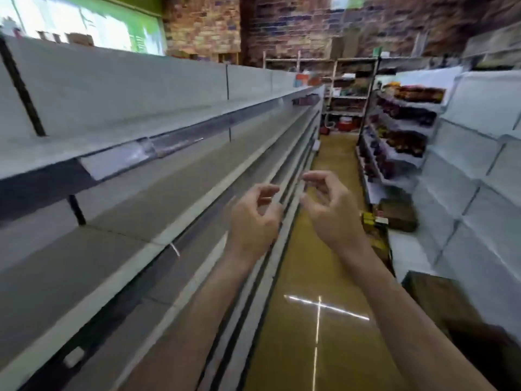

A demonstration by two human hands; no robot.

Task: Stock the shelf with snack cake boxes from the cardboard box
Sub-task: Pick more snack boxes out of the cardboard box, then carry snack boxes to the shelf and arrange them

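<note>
A long grey shelf unit (118, 176) with several bare tiers runs along my left. My left hand (253, 218) and my right hand (329, 210) are raised side by side in front of me, over the shelf's front edges and the aisle floor. Both have loosely curled fingers and hold nothing. A brown cardboard box (434, 303) sits on the floor at the lower right, partly cut off by my right forearm. Another cardboard box (397, 214) lies further down the aisle on the right. No snack cake box is plainly visible near my hands.
The tan aisle floor (315, 277) stretches ahead between the two rows. White shelving (479, 170) lines the right side, with stocked shelves (406, 131) of dark packages beyond it. A wire rack (346, 94) and a brick wall close the far end.
</note>
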